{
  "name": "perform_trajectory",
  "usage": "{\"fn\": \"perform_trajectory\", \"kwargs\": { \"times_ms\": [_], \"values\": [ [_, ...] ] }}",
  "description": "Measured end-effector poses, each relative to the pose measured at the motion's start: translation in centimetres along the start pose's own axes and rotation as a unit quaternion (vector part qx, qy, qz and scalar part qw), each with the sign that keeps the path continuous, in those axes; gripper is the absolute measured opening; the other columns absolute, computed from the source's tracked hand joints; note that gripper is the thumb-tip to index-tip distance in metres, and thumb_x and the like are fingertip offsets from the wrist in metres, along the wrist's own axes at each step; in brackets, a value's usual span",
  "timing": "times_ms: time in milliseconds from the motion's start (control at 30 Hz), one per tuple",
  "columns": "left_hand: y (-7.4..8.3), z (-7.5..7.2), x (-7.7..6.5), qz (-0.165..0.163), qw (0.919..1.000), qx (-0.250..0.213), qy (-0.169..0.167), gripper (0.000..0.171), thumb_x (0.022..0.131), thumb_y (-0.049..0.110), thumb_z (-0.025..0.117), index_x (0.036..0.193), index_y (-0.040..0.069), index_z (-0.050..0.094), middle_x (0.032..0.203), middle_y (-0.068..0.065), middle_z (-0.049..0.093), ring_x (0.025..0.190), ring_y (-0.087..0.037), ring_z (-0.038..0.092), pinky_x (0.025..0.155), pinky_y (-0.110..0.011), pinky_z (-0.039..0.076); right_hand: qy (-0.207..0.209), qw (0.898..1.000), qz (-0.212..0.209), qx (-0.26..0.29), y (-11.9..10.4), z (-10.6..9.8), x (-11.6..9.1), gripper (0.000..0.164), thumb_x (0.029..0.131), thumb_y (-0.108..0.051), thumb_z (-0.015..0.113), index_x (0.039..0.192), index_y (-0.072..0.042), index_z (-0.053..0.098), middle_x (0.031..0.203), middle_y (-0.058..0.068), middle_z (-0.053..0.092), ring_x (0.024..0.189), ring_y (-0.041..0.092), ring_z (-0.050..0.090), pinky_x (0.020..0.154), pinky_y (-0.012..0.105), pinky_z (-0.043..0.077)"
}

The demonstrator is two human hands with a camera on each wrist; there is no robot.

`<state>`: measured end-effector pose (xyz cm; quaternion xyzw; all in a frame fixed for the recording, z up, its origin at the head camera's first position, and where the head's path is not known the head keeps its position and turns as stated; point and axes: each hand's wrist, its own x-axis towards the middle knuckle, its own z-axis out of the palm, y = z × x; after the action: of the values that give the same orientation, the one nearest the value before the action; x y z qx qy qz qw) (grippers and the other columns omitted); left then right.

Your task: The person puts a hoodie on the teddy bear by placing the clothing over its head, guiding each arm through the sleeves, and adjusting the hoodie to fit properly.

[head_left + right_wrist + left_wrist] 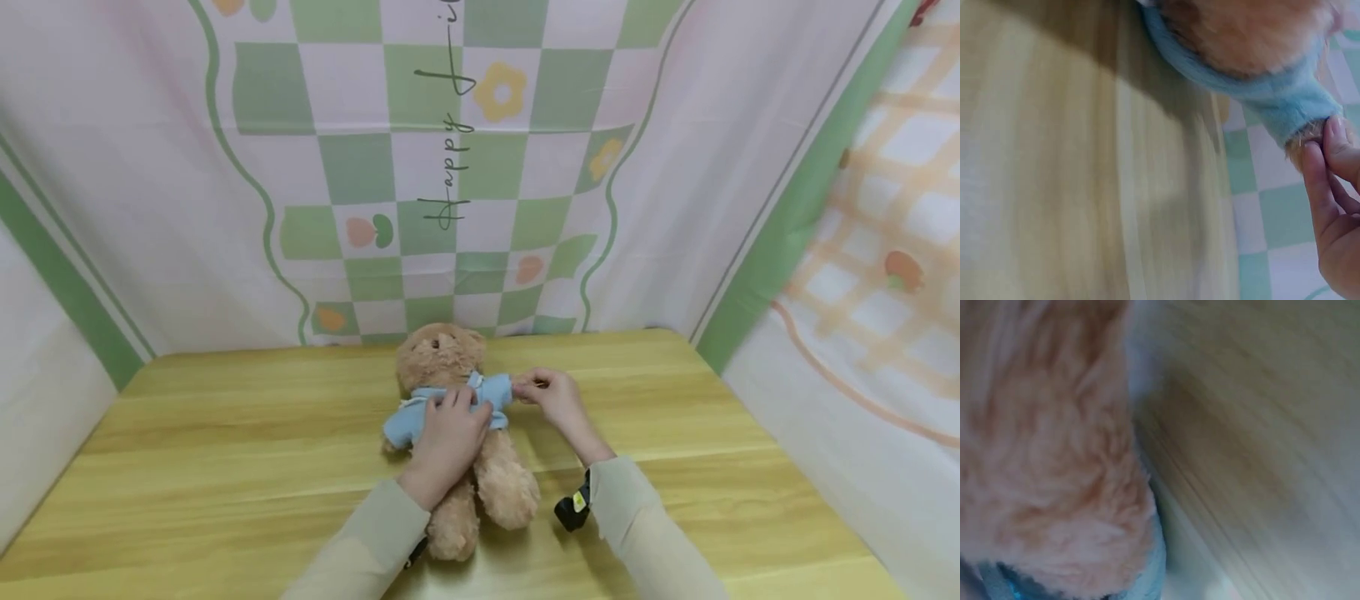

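Observation:
A brown plush teddy bear (pixel 506 483) in a light blue shirt (pixel 495 390) lies on its back, its head toward the far edge of the table. On the shirt's front, my left hand (pixel 453 429) holds the bear by its middle, fingers bent against the cloth. My right hand (pixel 558 404) pinches the paw that pokes out of the sleeve on the right, thumb against fingertips. The right wrist view shows that furry paw (pixel 1300 145) between the thumb and fingers. Close-up fur (pixel 1066 456) fills the left side of the left wrist view, where my left hand is hidden.
The wood-grain table (pixel 225 442) extends around the bear on both sides. Behind it hangs a green and white checked cloth (pixel 495 167) with printed flowers and lettering. More cloth hangs at the left and right. A black wrist camera (pixel 573 508) sits under my right wrist.

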<state>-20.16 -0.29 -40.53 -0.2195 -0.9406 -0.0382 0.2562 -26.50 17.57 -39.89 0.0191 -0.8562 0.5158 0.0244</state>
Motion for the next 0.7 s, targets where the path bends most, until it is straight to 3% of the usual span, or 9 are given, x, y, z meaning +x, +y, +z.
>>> {"fn": "perform_trajectory", "kwargs": {
  "times_ms": [200, 333, 433, 567, 633, 700],
  "values": [
    [0.1, 0.0, 0.0, 0.014, 0.9996, -0.022, 0.009, 0.016, 0.098, 0.029, 0.054, 0.102, 0.024, 0.068, 0.104, -0.002, 0.059, 0.096, -0.019, 0.056, 0.082, -0.044, 0.051, 0.007, 1.000, 0.012, -0.003, -0.1, -0.5, 0.5, 0.014, 0.092, -0.005, 0.061, 0.090, 0.008, 0.068, 0.073, 0.008, 0.066, 0.061, 0.004, 0.058, 0.069, 0.033, 0.058],
    [-0.1, -0.1, -0.1, 0.009, 0.9978, -0.065, -0.003, 0.019, 0.097, 0.027, 0.055, 0.109, 0.022, 0.068, 0.108, -0.004, 0.059, 0.100, -0.021, 0.057, 0.086, -0.047, 0.050, 0.004, 1.000, 0.017, -0.005, -0.4, -0.2, 0.5, 0.017, 0.093, -0.008, 0.059, 0.093, 0.008, 0.065, 0.075, 0.008, 0.065, 0.064, 0.009, 0.058, 0.064, 0.028, 0.054],
    [-0.2, -0.2, -0.2, -0.004, 0.9958, -0.088, -0.024, 0.023, 0.098, 0.027, 0.054, 0.115, 0.021, 0.067, 0.113, -0.006, 0.058, 0.103, -0.022, 0.057, 0.090, -0.048, 0.049, -0.029, 1.000, 0.011, -0.006, -0.5, -0.2, 0.2, 0.023, 0.095, -0.013, 0.058, 0.104, 0.008, 0.060, 0.095, 0.017, 0.064, 0.085, 0.022, 0.063, 0.074, 0.032, 0.054],
    [-0.2, -0.2, -0.1, -0.011, 0.9947, -0.088, -0.053, 0.027, 0.099, 0.029, 0.051, 0.121, 0.021, 0.065, 0.117, -0.006, 0.057, 0.108, -0.023, 0.056, 0.093, -0.048, 0.048, -0.123, 0.992, 0.005, 0.010, -0.6, -0.4, -0.5, 0.044, 0.094, -0.016, 0.057, 0.134, -0.002, 0.044, 0.137, 0.025, 0.044, 0.122, 0.040, 0.050, 0.095, 0.046, 0.048],
    [-0.1, -0.2, -0.1, -0.010, 0.9947, -0.080, -0.063, 0.030, 0.100, 0.030, 0.050, 0.126, 0.020, 0.062, 0.120, -0.006, 0.056, 0.111, -0.023, 0.055, 0.095, -0.048, 0.047, -0.158, 0.987, -0.003, 0.003, -0.6, -0.3, -0.8, 0.052, 0.093, -0.017, 0.058, 0.141, -0.008, 0.039, 0.146, 0.025, 0.036, 0.125, 0.041, 0.047, 0.096, 0.047, 0.047],
    [-0.1, -0.2, 0.0, -0.010, 0.9946, -0.077, -0.069, 0.035, 0.099, 0.032, 0.050, 0.130, 0.017, 0.058, 0.123, -0.007, 0.055, 0.115, -0.024, 0.055, 0.097, -0.048, 0.046, -0.167, 0.986, -0.019, -0.011, -0.6, -0.1, -0.9, 0.050, 0.093, -0.014, 0.057, 0.140, -0.008, 0.042, 0.145, 0.025, 0.039, 0.120, 0.039, 0.053, 0.092, 0.043, 0.052]
  ]
}}
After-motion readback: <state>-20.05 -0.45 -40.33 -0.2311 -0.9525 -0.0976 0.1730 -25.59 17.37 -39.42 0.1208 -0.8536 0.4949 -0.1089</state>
